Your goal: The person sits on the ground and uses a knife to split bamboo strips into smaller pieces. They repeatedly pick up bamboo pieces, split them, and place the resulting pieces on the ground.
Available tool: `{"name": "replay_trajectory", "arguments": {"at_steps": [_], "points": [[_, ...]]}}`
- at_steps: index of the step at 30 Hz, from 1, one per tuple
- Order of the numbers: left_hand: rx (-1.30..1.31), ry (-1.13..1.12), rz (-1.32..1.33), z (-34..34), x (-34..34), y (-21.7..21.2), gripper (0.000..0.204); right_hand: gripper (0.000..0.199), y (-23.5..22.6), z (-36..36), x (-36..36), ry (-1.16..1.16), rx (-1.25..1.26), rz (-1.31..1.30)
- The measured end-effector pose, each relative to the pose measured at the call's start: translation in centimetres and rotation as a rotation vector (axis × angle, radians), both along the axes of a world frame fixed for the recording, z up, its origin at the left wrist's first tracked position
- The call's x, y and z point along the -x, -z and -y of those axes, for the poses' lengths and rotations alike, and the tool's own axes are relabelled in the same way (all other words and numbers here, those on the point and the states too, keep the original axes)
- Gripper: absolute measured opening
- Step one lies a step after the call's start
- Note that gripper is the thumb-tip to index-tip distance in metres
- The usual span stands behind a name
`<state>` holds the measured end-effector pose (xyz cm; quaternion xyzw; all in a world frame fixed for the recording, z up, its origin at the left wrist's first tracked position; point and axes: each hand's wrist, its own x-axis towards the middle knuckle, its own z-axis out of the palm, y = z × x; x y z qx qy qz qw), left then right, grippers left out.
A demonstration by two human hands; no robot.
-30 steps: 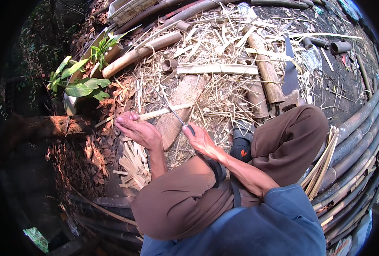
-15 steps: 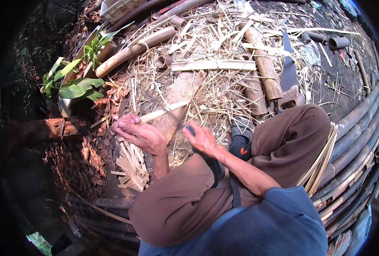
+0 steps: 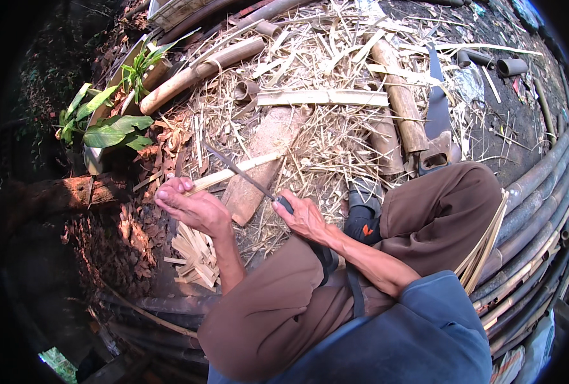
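Between the fingers of my left hand [image 3: 198,208] is one end of a pale bamboo strip [image 3: 233,174], which slants up and right. Its far tip reaches over a worn wooden board [image 3: 275,131] on the ground. My right hand [image 3: 302,217] is closed around the dark handle of a knife [image 3: 241,171]. The narrow blade points up and left and crosses the strip in this view; whether it touches the strip I cannot tell. Below my left hand lies a pile of short split bamboo pieces [image 3: 196,256].
Shavings [image 3: 335,137] cover the ground ahead, with a wide split bamboo piece [image 3: 323,98] across them. A hand saw [image 3: 437,109] lies beside bamboo lengths [image 3: 396,96]. Long bamboo poles [image 3: 528,211] line the right side. Leafy plants [image 3: 121,131] stand at the left.
My left hand has shifted a little left and down with the strip's end. The knife, blurred by motion before, now shows sharply across the strip; my right hand has sunk slightly.
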<state>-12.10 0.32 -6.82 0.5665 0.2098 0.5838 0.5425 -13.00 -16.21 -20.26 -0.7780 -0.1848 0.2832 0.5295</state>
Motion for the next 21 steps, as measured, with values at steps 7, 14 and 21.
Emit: {"name": "replay_trajectory", "arguments": {"at_steps": [7,14,21], "points": [[-0.002,0.003,0.010,0.5,-0.4,-0.1,0.033,0.032,1.1,0.7,-0.4,0.088,0.006,-0.020],[-0.015,0.039,0.024,-0.7,0.1,0.5,0.035,0.036,8.2,2.3,-1.4,0.133,0.160,0.049],[-0.051,-0.123,-0.050,2.4,-0.3,-0.5,0.047,0.031,-4.1,-0.6,0.3,-0.024,-0.162,0.168]]}}
